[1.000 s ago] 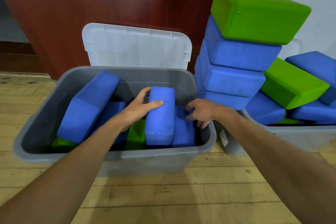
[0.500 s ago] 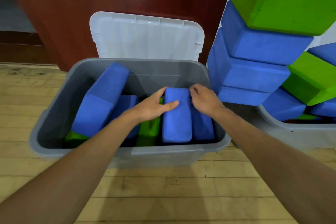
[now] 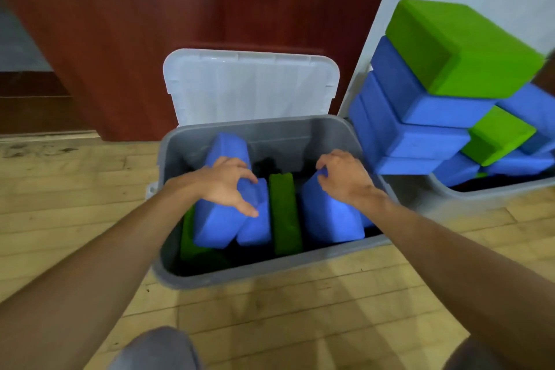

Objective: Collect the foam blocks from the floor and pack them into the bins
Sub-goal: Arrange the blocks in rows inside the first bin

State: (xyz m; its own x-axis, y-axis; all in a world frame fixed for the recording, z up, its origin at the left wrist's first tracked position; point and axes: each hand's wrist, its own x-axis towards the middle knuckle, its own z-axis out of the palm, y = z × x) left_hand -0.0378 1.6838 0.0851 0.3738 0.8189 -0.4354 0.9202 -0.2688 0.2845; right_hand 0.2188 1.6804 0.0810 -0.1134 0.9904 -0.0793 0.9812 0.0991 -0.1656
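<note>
Left hand (image 3: 228, 186) grips the leaning blue foam block (image 3: 214, 225); right hand (image 3: 345, 180), apart from it, curls over the right-side blue foam block (image 3: 329, 219), likely tipping both on edge to save room; 1 green foam block (image 3: 284, 213) stands between, inside the grey bin (image 3: 270, 270).

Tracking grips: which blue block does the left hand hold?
The large tilted blue block at the left of the bin, gripped by the left hand; the right hand holds the right blue block.

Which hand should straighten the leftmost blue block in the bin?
Left: the left hand grips the leftmost blue block; the right hand holds another blue block beyond the upright green block.
</note>
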